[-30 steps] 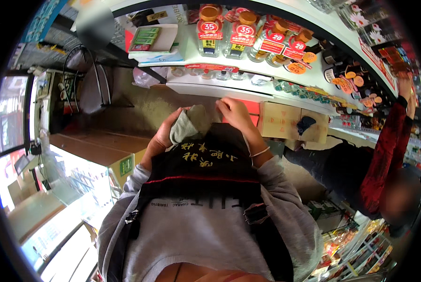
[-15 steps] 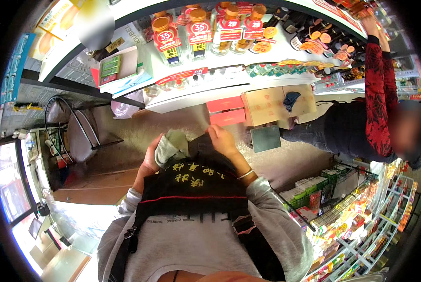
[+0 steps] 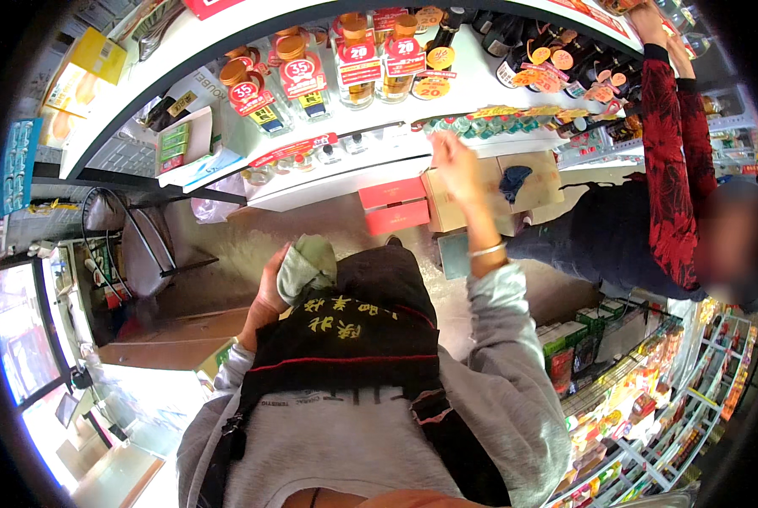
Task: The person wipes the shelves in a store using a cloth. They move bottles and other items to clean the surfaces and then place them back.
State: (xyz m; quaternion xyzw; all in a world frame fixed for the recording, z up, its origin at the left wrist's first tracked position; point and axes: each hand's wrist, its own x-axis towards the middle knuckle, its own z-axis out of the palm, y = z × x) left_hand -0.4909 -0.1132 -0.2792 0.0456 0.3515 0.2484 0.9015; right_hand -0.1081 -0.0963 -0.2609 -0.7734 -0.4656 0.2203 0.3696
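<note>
Fingers clutch a green cloth; shelf jars seemingly hold amber liquid.

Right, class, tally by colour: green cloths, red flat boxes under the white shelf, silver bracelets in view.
green crumpled cloth, gripped in the left hand: 1
red flat cardboard boxes: 2
silver bracelet: 1
Total: 4

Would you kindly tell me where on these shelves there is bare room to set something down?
The white shelf has a bare strip between the amber jars and the dark bottles. The lower ledge under the right hand is crowded with small jars. The left hand holds a green cloth.
</note>
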